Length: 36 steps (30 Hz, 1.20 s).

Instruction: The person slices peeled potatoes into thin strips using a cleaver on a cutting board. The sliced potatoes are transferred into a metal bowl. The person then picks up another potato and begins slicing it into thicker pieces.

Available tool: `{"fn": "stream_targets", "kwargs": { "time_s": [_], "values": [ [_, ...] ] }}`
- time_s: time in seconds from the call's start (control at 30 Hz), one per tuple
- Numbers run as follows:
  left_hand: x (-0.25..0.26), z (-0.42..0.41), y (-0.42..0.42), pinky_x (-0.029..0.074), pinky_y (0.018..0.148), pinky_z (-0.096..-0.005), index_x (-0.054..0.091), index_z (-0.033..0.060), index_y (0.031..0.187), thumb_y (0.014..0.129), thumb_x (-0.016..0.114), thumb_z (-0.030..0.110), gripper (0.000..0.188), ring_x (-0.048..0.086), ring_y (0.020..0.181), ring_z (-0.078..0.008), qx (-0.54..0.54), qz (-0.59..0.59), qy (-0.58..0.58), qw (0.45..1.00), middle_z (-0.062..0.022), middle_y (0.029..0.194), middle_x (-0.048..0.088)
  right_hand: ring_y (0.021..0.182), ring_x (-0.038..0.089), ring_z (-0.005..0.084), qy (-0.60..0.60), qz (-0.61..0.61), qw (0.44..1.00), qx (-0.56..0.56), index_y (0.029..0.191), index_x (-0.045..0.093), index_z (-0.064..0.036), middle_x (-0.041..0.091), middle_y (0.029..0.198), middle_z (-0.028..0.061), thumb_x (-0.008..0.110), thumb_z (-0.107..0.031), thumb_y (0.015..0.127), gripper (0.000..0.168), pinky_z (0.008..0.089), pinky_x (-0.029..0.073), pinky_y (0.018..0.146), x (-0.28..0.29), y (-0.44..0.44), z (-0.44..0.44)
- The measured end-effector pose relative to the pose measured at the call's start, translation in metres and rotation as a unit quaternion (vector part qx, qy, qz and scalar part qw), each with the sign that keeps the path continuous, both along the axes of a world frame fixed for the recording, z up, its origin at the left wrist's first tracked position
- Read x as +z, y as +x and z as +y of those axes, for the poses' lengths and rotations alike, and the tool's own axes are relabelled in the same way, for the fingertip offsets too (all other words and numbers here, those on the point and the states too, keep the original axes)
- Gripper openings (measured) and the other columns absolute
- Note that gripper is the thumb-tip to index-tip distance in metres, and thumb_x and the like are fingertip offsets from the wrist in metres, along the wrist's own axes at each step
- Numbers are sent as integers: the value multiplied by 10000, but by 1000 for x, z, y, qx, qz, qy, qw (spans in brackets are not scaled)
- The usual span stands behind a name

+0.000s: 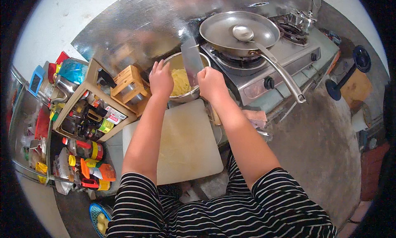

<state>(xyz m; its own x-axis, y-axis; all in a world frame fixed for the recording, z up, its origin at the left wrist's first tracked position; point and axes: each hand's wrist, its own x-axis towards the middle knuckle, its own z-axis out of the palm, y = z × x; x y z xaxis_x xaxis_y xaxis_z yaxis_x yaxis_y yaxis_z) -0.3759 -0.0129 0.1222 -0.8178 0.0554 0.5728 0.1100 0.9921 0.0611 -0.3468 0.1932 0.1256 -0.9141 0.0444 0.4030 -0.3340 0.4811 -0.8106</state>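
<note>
My right hand (211, 83) is closed round the handle of a broad cleaver, whose blade (191, 60) stands steeply over the right part of a metal pot (185, 98). Pale yellow shreds of cut food (180, 83) lie in the pot. At the pot's left rim, my left hand (161, 78) has its fingers spread and holds nothing. A white cutting board (188, 145) lies below my forearms, bearing a few wet traces.
A steel frying pan (216, 37) with a ladle (243, 33) sits on the gas stove (247, 89) at the right. Bottles fill a shelf (89, 64) at the left, beside a wooden holder (128, 83). A blue basket (94, 210) with peeled pieces stands low at the left.
</note>
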Motion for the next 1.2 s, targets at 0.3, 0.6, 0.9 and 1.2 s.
{"fn": "stream_targets", "kwargs": {
  "time_s": [0.3, 0.6, 0.9, 1.2],
  "values": [
    [45, 51, -20, 418, 1015, -439, 702, 94, 1012, 854, 728, 177, 180, 550, 1129, -361, -131, 88, 182, 971, -133, 1125, 652, 956, 636, 488, -38, -92, 992, 73, 930, 669, 59, 660, 959, 323, 459, -243, 963, 369, 524, 513, 866, 5, 9, -6],
    [17, 6, -15, 443, 1046, -474, 676, 112, 1176, 892, 629, 180, 296, 517, 1221, -351, 167, -155, -29, 973, -161, 1269, 582, 974, 649, 461, -45, -95, 992, 72, 935, 679, 32, 669, 979, 307, 501, -278, 957, 359, 508, 521, 872, 7, 3, 6],
    [19, -46, 101, 413, 1089, -435, 683, 80, 1202, 901, 681, 152, 309, 483, 1322, -373, -97, -4, 32, 995, -163, 1366, 578, 500, 648, 241, -74, -55, 983, 161, 879, 643, 29, 661, 659, 154, 579, -295, 977, 344, 375, 515, 529, 25, 11, 31],
    [-57, -127, 300, 497, 959, -344, 696, 48, 1152, 953, 645, 191, 251, 661, 1065, -234, 240, -21, 435, 868, -118, 1113, 712, 917, 682, 388, 307, 26, 904, 298, 990, 723, -124, 714, 955, 168, 609, -266, 905, 201, 510, 545, 768, -5, 93, -3]
  ]
}}
